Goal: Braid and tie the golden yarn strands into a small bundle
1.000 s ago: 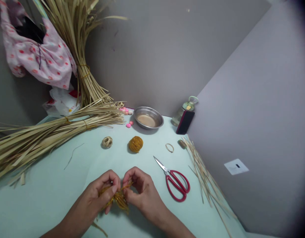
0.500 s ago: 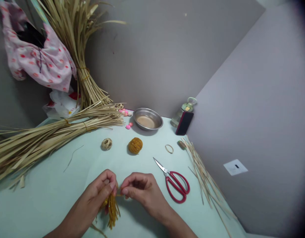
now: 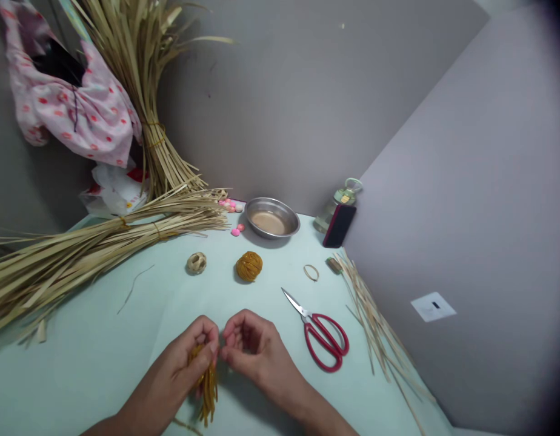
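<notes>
taking the tassel (image 3: pixel 209 387) as the middle of the clock, a loose strand (image 3: pixel 188 426) lies nearest, at seven o'clock, on the pale green table (image 3: pixel 102 357). the tassel, a bunch of golden yarn, hangs low from the left hand (image 3: pixel 182 366), its tails pointing to six o'clock. the left hand is closed on it, thumb pressed over the top against bent fingers. the right hand (image 3: pixel 255 348) is just beside, at two o'clock, fingers curled with a narrow gap between thumb and fingertips; whether it pinches a thread i cannot tell.

farther out at two o'clock, red-handled scissors (image 3: pixel 308 315) lie apart from both hands, their blades slightly parted and pointing toward eleven. past them are thin pale strips (image 3: pixel 371 315). a dark thread (image 3: pixel 134 289) is at ten to eleven. beyond, a small woven ball (image 3: pixel 196 263) sits at twelve, a ball of golden yarn (image 3: pixel 249 266) just before one, and a thin ring (image 3: pixel 311 273) between one and two.

farther back, a bundle of straw (image 3: pixel 102 245) lies at eleven, pink beads (image 3: pixel 236 231) sit just past twelve, a metal bowl (image 3: pixel 284 232) toward one, and a phone (image 3: pixel 339 226) leans by a bottle (image 3: pixel 325 213) between one and two. farthest, a spotted cloth bag (image 3: pixel 80 118) hangs at eleven.
</notes>
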`<state>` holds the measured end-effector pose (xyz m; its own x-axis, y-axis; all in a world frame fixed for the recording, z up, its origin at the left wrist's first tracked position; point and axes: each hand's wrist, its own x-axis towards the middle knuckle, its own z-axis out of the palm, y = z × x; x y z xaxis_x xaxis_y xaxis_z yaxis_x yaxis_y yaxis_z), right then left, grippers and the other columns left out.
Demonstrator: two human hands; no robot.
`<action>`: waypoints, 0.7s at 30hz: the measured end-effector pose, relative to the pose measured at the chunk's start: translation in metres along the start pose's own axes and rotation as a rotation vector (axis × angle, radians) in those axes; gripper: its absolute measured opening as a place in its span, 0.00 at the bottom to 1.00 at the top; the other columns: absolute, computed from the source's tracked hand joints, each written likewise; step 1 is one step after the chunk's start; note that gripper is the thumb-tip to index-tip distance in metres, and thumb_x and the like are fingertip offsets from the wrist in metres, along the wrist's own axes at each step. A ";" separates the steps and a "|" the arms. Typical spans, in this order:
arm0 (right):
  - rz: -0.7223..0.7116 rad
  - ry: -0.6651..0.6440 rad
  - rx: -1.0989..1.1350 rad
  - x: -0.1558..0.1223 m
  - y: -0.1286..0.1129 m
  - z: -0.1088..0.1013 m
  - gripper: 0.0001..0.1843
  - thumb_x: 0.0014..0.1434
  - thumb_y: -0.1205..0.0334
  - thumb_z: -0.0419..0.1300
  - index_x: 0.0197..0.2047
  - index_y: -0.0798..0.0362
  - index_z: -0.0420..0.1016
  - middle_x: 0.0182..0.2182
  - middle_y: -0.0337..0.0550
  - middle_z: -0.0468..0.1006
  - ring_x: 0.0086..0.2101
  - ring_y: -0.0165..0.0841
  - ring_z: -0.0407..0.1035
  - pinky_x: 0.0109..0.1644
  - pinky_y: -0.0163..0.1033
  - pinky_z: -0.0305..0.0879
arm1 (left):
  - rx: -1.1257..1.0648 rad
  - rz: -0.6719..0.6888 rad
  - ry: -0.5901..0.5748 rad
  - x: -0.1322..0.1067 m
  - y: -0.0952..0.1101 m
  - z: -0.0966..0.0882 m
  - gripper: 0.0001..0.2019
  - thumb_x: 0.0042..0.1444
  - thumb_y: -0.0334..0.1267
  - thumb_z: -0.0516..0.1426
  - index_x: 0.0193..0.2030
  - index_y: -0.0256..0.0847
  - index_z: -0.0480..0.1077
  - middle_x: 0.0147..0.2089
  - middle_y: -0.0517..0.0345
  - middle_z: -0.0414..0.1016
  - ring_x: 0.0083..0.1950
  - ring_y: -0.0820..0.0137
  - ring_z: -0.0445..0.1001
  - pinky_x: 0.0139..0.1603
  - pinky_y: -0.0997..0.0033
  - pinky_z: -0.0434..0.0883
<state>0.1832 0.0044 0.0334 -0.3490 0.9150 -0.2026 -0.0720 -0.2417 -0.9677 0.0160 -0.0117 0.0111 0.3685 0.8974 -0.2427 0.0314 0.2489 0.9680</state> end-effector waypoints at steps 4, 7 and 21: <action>-0.022 0.021 -0.275 -0.005 0.001 0.001 0.03 0.53 0.69 0.61 0.33 0.56 0.74 0.27 0.35 0.69 0.28 0.26 0.60 0.32 0.32 0.57 | 0.103 0.012 -0.002 0.000 -0.003 0.000 0.14 0.65 0.51 0.48 0.34 0.46 0.60 0.26 0.70 0.56 0.25 0.71 0.58 0.26 0.74 0.60; -0.069 0.010 -0.433 -0.007 0.001 -0.001 0.03 0.55 0.70 0.59 0.32 0.55 0.74 0.29 0.36 0.69 0.28 0.26 0.61 0.31 0.31 0.58 | 0.183 0.031 0.005 0.001 -0.007 0.000 0.13 0.66 0.51 0.47 0.34 0.46 0.60 0.25 0.70 0.54 0.25 0.71 0.57 0.26 0.73 0.58; -0.441 0.324 -1.402 0.004 0.010 -0.021 0.09 0.56 0.77 0.53 0.31 0.54 0.67 0.28 0.42 0.71 0.28 0.34 0.62 0.34 0.39 0.55 | -0.120 -0.119 -0.076 0.003 0.002 -0.006 0.16 0.63 0.53 0.52 0.32 0.45 0.61 0.26 0.69 0.56 0.26 0.73 0.52 0.26 0.74 0.55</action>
<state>0.2008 0.0128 0.0196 -0.3090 0.9050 0.2924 0.8789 0.3892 -0.2757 0.0121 -0.0063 0.0116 0.4378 0.8300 -0.3457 -0.0304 0.3979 0.9169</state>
